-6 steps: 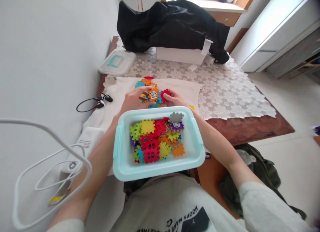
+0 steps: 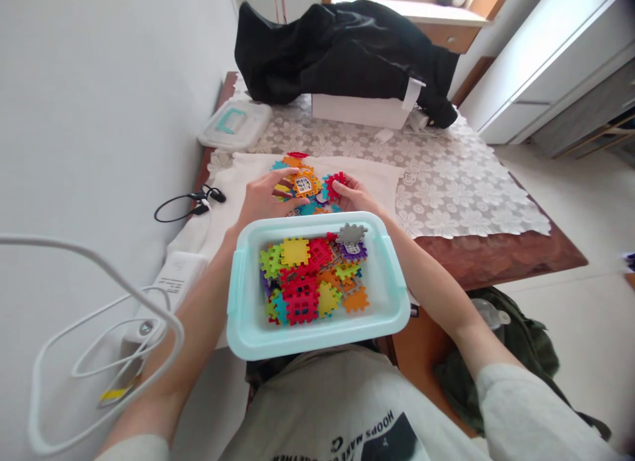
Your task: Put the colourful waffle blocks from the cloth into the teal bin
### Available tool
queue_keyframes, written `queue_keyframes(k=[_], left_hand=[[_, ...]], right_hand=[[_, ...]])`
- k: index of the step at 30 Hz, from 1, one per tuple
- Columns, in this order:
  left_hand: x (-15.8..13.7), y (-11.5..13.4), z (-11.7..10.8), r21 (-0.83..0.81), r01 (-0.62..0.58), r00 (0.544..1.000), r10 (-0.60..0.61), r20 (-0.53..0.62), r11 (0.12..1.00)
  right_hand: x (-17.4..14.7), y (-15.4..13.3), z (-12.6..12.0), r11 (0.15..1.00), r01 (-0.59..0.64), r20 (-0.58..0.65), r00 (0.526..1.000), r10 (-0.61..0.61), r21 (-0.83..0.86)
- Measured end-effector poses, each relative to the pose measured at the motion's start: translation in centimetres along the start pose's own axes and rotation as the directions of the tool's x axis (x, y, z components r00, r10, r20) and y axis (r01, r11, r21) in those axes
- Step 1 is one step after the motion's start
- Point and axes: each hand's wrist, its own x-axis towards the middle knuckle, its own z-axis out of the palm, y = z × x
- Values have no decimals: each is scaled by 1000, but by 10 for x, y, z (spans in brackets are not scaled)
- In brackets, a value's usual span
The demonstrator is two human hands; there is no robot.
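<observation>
A cluster of joined plastic interlocking tiles point(image 2: 303, 184), orange, blue and yellow, sits on a white cloth point(image 2: 367, 176) on the table. My left hand point(image 2: 265, 198) grips its left side. My right hand point(image 2: 353, 195) pinches a red toothed tile point(image 2: 335, 183) against the cluster's right edge. Nearer to me, on my lap, a light blue plastic bin point(image 2: 317, 334) holds several loose tiles point(image 2: 310, 276) in many colours, with a grey one on top.
A lace tablecloth point(image 2: 446, 190) covers the table. At the back lie a black jacket point(image 2: 342, 47) over a white box point(image 2: 360, 110) and a clear lid point(image 2: 233, 125). A black cable point(image 2: 183, 206) and white charger cords point(image 2: 99, 329) lie left. A green bag point(image 2: 510, 355) sits on the floor.
Both hands and the tile cluster have shifted slightly; the red tile in my right hand sits a little higher against the cluster.
</observation>
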Motion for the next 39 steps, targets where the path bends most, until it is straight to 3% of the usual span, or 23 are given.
queue_keyframes(k=[4, 7, 10, 14, 17, 22, 25, 28, 34, 39], left_hand=[[3, -3, -2, -65, 42, 998, -45, -49, 997], [6, -4, -3, -139, 75, 988, -93, -126, 987], [10, -7, -4, -241, 85, 973, -132, -187, 967], [15, -14, -9, -403, 94, 955, -197, -222, 910], [16, -10, -16, -522, 100, 972, -195, -131, 847], [7, 14, -30, -596, 185, 982, -127, 139, 781], [1, 24, -37, -545, 262, 940, -84, 329, 797], [1, 30, -43, -502, 324, 865, -37, 500, 802], [5, 35, -48, -438, 331, 780, 19, 625, 836], [6, 33, -50, -407, 323, 742, 39, 669, 854]], right_hand=[[-12, -24, 3, 989, 150, -26, 988, -149, 11], [-26, -47, 0, 978, 198, 125, 974, -188, -72], [-38, -63, -6, 969, 202, 299, 942, -152, -141], [-48, -76, -2, 922, 249, 533, 844, -56, -297], [-57, -84, 10, 877, 293, 598, 801, -9, -380], [-61, -79, 24, 894, 253, 460, 886, -60, -371], [-52, -66, 18, 928, 220, 377, 921, -96, -300], [-45, -58, 12, 947, 188, 424, 903, -63, -260], [-49, -65, 14, 936, 112, 511, 856, 79, -333], [-44, -58, 9, 934, 114, 540, 837, 93, -339]])
